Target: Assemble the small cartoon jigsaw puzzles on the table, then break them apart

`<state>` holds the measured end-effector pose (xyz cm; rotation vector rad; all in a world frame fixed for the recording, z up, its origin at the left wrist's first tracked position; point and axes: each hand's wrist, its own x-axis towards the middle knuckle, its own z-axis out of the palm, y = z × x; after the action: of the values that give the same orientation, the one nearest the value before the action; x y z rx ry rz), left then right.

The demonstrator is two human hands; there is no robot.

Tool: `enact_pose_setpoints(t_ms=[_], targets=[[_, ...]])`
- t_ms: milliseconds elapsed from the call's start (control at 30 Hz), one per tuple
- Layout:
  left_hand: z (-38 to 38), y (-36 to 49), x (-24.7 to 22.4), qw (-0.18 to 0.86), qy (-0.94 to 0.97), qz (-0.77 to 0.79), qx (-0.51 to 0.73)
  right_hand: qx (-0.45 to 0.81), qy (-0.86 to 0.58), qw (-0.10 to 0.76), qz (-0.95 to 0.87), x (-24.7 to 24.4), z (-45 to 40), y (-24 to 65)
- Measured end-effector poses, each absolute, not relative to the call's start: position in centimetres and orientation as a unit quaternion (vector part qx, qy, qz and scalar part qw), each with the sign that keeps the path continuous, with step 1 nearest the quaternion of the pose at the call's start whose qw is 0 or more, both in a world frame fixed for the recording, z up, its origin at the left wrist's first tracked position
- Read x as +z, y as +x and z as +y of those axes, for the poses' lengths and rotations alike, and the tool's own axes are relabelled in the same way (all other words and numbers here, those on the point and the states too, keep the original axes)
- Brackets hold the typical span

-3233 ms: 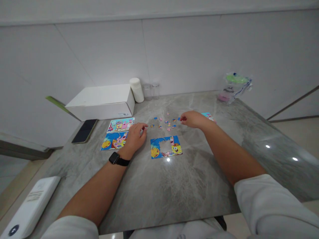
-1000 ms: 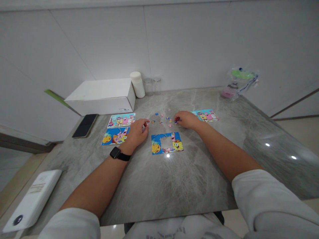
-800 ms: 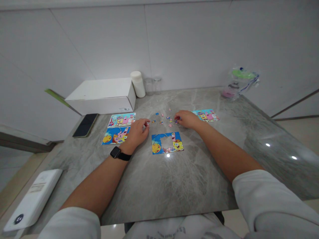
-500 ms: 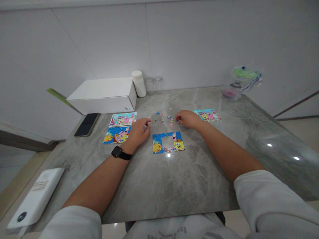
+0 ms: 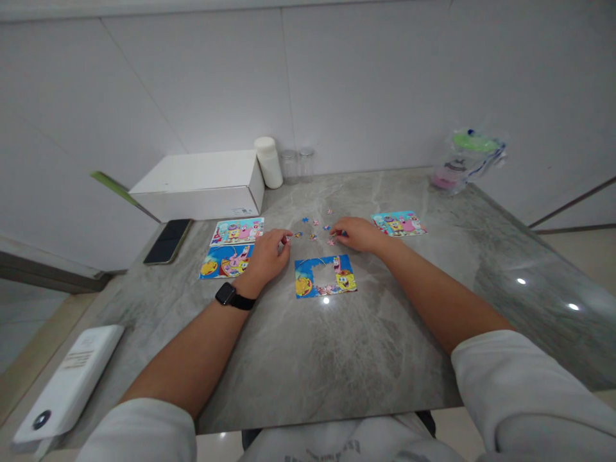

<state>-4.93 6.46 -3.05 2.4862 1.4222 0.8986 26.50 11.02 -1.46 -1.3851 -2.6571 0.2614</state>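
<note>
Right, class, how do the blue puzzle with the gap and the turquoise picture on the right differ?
The blue puzzle has a gap in its middle; the turquoise picture shows none. The blue puzzle's background is deeper in colour, the turquoise picture's paler. The blue puzzle lies nearer the camera than the turquoise picture. Both lie flat on the table and show cartoon characters.

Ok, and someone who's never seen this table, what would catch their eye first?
Probably the bright blue puzzle with a gap in its middle, lying near the centre of the grey table. Just beyond it, small loose pieces lie scattered between the left hand and the right hand. The clear bag showing green and pink stands out at the far right corner.
</note>
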Motion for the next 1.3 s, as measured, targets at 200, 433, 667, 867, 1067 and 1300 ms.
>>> enact_pose_setpoints(t_ms=[200,433,667,867,1067,1300], targets=[[6.5,-4.9,-3.1,0.069,0.826,0.471,0.302,0.089,-0.431,0.056,-0.896,-2.0,10.5,25.4],[6.6,-4.9,-3.3,0.068,0.827,0.470,0.301,0.126,-0.434,0.059,-0.890,-1.7,10.3,25.3],[6.6,-4.7,-3.3,0.054,0.838,0.451,0.302,0.172,-0.491,0.133,-0.844,0.5,10.4,26.1],[5.8,-4.2,-2.3,0.024,0.854,0.427,0.297,0.314,-0.511,0.273,-0.752,2.6,9.9,27.7],[3.6,-1.7,0.6,0.142,0.838,0.392,0.353,0.491,-0.478,0.358,-0.634,-0.3,5.9,26.5],[1.0,1.3,-0.3,0.130,0.863,0.382,0.305,0.538,-0.431,0.413,-0.595,-3.2,2.6,25.2]])
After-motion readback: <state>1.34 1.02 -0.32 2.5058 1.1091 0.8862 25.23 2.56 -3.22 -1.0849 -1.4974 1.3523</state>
